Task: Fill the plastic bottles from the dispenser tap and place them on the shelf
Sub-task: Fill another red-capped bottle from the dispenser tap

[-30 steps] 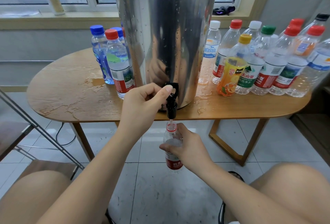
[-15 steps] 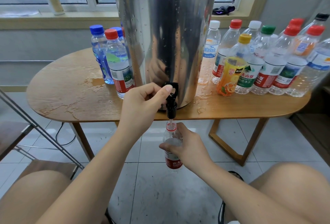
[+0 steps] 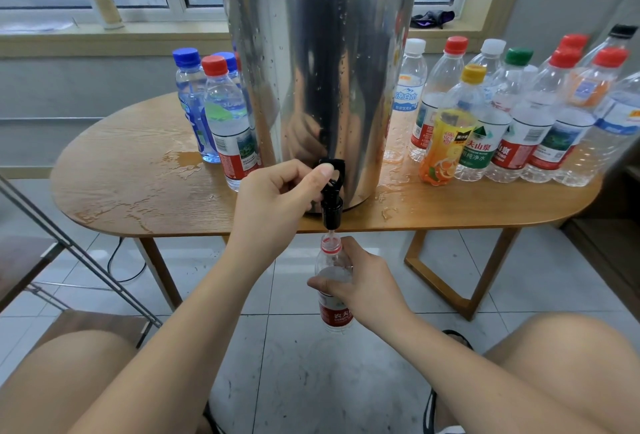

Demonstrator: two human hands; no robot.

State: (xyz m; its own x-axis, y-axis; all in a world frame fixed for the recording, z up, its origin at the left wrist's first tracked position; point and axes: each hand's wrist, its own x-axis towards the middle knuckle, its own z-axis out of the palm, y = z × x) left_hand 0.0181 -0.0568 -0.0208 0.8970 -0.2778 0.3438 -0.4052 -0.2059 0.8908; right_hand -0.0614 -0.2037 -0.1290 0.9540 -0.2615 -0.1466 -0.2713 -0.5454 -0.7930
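Fill step. Left hand (image 3: 277, 198) pinches tap lever (image 3: 331, 184); right hand (image 3: 363, 284) grips bottle (image 3: 334, 310), mouth at tap's 6 o'clock. Looks near full; next: release lever.

A clear, uncapped bottle (image 3: 334, 316) with a red label is upright, its mouth just below the black tap (image 3: 331, 206) of the steel dispenser (image 3: 318, 70), with water up near its shoulder.

silver dispenser (image 3: 322, 70), black tap (image 3: 331, 196), wood-grain table (image 3: 121, 163)
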